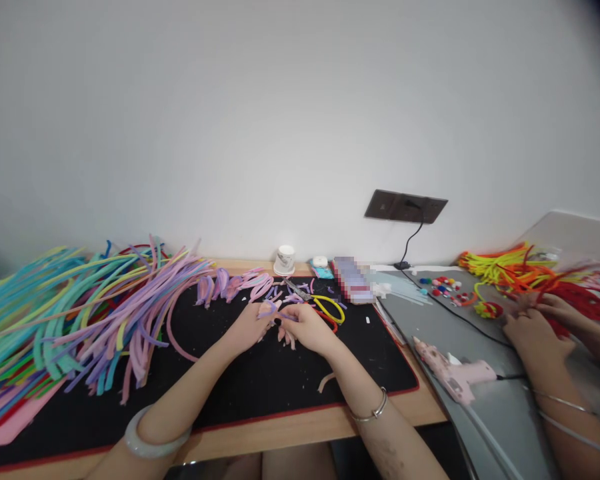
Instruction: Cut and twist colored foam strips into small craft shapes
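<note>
Over the black mat (220,393), my left hand (247,330) and my right hand (307,327) meet with fingers closed. Between them is a purple pipe cleaner (267,309), curved over the left fingers and pinched by both hands. Pale pink pipe cleaner ends (287,340) hang below the fingertips; which hand grips them I cannot tell. Just behind my right hand lie scissors (334,308) with yellow loop handles. Short purple cut pieces (280,291) are scattered behind the hands. Looped pink and purple pipe cleaner pieces (225,285) lie in a row to the left.
A big heap of coloured pipe cleaners (100,307) covers the left side. A paper cup (285,259) and a phone-like blurred object (353,280) stand along the wall. On the grey table to the right lie a pink glue gun (455,370), its cord, and a co-worker's hands (535,327).
</note>
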A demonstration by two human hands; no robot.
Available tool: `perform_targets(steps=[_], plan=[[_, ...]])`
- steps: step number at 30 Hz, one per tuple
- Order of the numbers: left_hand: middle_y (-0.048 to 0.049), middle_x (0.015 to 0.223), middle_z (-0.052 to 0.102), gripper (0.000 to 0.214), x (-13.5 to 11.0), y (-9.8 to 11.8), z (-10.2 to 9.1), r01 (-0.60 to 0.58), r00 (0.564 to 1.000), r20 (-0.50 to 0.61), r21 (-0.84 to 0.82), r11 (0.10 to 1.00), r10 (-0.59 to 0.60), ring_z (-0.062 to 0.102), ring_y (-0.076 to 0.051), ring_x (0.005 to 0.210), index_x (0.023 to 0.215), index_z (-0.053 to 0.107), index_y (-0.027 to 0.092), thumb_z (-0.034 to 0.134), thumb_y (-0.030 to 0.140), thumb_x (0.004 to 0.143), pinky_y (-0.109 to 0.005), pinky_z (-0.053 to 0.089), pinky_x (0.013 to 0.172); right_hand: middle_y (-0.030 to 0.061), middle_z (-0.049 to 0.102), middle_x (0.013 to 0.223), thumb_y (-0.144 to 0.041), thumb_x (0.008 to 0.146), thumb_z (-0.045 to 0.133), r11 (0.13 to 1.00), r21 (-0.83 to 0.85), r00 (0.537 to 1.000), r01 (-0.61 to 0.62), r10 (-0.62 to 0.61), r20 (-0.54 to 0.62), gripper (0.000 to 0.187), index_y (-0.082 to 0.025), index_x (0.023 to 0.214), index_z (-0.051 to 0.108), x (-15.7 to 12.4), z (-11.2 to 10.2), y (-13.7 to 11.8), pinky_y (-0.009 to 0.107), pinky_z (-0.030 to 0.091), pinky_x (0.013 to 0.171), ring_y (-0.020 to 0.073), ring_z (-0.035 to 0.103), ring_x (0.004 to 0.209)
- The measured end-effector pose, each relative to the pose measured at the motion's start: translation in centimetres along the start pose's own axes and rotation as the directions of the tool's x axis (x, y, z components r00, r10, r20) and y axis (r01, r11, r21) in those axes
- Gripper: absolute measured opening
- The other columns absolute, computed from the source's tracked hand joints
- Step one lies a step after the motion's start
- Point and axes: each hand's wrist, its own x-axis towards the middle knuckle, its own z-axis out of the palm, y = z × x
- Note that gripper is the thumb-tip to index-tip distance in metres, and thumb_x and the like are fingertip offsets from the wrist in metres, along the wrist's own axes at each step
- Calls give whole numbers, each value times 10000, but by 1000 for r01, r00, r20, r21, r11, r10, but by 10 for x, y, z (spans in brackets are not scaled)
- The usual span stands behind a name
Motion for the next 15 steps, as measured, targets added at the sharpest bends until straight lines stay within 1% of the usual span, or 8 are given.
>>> perform_targets(steps=[3,6,10,15], plan=[[85,436,333,330,0,1,0,7,1000,-3,-4,1000,-7,309,-63,363,555,378,196,461,418,785,-191,250,380,-23,582,520,-211,785,519,998,66,1000,-23,22,11,130,-144,677,545,0,0,0,170,365,362,73,488,365],[87,428,327,351,-2,4,0,9,1000,5,-14,1000,-9,298,-61,363,550,368,198,465,442,782,-191,243,380,-32,592,519,-177,787,488,994,105,999,-43,40,33,68,-152,734,522,-1,1,0,157,348,345,73,502,356],[86,422,326,381,-4,7,1,3,1000,27,-30,1000,-2,292,-60,359,552,366,198,454,480,793,-192,242,380,-49,581,491,-120,786,443,989,136,996,-61,51,73,63,-160,783,491,-2,0,1,147,353,349,68,490,333],[77,409,350,410,-3,3,1,5,999,49,-16,1000,-5,312,-68,350,559,394,194,434,509,818,-196,239,375,-34,607,529,-105,787,444,987,124,985,-100,81,151,67,-157,776,484,-5,-3,-1,166,424,407,75,532,375]])
